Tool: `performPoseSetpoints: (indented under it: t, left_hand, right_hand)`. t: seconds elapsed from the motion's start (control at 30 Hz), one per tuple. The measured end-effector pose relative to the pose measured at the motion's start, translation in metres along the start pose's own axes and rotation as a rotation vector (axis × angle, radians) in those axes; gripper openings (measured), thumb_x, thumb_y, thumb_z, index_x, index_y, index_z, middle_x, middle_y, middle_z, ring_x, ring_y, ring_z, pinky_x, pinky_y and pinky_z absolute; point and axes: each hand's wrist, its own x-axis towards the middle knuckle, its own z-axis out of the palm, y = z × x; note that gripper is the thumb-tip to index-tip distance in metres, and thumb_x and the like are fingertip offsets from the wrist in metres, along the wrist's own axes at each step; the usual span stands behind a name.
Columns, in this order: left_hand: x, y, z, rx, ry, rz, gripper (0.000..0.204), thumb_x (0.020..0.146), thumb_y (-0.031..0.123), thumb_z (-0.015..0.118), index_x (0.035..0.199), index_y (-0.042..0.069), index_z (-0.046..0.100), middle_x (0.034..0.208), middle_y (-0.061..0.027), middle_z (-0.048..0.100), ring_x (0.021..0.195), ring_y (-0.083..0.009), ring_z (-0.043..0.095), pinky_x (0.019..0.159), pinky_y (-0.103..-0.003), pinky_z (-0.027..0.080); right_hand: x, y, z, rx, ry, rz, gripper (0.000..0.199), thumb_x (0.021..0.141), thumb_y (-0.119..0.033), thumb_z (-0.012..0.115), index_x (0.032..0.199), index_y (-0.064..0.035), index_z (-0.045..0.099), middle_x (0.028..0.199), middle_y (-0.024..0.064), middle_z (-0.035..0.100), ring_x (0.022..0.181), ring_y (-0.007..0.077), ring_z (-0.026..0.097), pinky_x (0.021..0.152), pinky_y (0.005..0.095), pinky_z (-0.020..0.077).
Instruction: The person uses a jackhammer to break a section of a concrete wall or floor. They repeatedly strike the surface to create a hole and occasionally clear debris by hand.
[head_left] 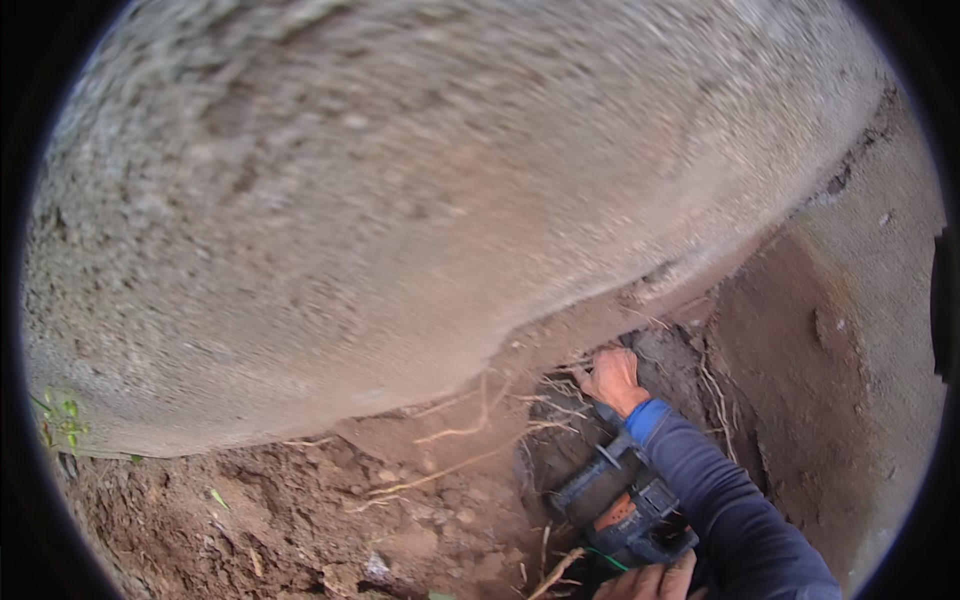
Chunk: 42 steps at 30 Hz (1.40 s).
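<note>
A dark power tool with an orange panel, apparently a rotary hammer [613,512], lies in the dug hollow at the lower right. My left hand [648,583] shows only partly at the bottom edge, its fingers curled at the tool's rear handle. My right hand [612,378], in a navy sleeve with a blue cuff, reaches past the tool's front to the soil under the boulder. Its thumb points left, beside thin roots [565,390]; the other fingers are bent and what they grip is hidden. The tool's tip cannot be seen.
A huge grey-brown boulder [400,220] fills the upper view and overhangs the hollow. Loose brown soil [270,510] with stones and pale roots lies at the lower left. A steep earth wall [800,370] rises on the right. A small green plant [62,420] grows at the far left.
</note>
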Motion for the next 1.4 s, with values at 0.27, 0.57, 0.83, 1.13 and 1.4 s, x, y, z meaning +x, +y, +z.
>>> performPoseSetpoints:
  t: [0.27, 0.57, 0.83, 1.13, 1.4]
  left_hand:
    - [-0.010, 0.015, 0.000, 0.096, -0.031, -0.042, 0.046, 0.084, 0.029, 0.076, 0.122, 0.006, 0.064, 0.098, -0.0135, 0.065, 0.090, -0.0336, 0.064, 0.078, -0.045, 0.053]
    - [-0.006, 0.015, 0.000, 0.086, -0.049, -0.034, 0.048, 0.083, 0.030, 0.077, 0.123, 0.008, 0.064, 0.099, -0.0138, 0.065, 0.090, -0.0336, 0.065, 0.079, -0.045, 0.053]
    - [-0.003, 0.009, 0.001, 0.090, -0.056, -0.060, 0.049, 0.082, 0.031, 0.078, 0.122, 0.007, 0.064, 0.099, -0.0145, 0.065, 0.090, -0.0351, 0.065, 0.078, -0.046, 0.053]
    - [0.001, 0.010, 0.000, 0.104, -0.052, -0.046, 0.048, 0.081, 0.029, 0.078, 0.121, 0.006, 0.064, 0.097, -0.0138, 0.065, 0.089, -0.0341, 0.065, 0.077, -0.046, 0.053]
    - [0.012, 0.004, 0.009, 0.299, 0.022, -0.045, 0.039, 0.076, 0.027, 0.083, 0.104, 0.006, 0.065, 0.090, -0.0147, 0.070, 0.080, -0.0339, 0.070, 0.068, -0.044, 0.056]
  right_hand:
    - [-0.064, 0.046, 0.007, 0.831, 0.231, 0.110, 0.027, 0.084, -0.026, 0.075, 0.076, -0.0020, 0.065, 0.094, 0.0155, 0.071, 0.092, 0.0354, 0.070, 0.084, 0.0440, 0.0555]
    - [-0.079, 0.044, -0.053, 0.661, 0.176, 0.190, 0.041, 0.083, -0.024, 0.068, 0.117, -0.0017, 0.064, 0.102, 0.0217, 0.072, 0.089, 0.0345, 0.073, 0.079, 0.0454, 0.0583]
    - [0.042, 0.021, 0.005, -0.251, -0.103, -0.229, 0.027, 0.073, -0.023, 0.068, 0.095, -0.0116, 0.078, 0.099, 0.0151, 0.076, 0.096, 0.0313, 0.073, 0.082, 0.0402, 0.0566]
    - [0.007, 0.024, -0.012, -0.174, -0.213, -0.032, 0.051, 0.079, -0.023, 0.070, 0.126, -0.0038, 0.063, 0.105, 0.0214, 0.073, 0.100, 0.0386, 0.071, 0.088, 0.0449, 0.0570]
    - [-0.100, 0.056, -0.094, 0.556, 0.106, 0.215, 0.055, 0.077, -0.026, 0.078, 0.126, -0.0069, 0.064, 0.100, 0.0208, 0.073, 0.100, 0.0387, 0.070, 0.088, 0.0418, 0.0550]
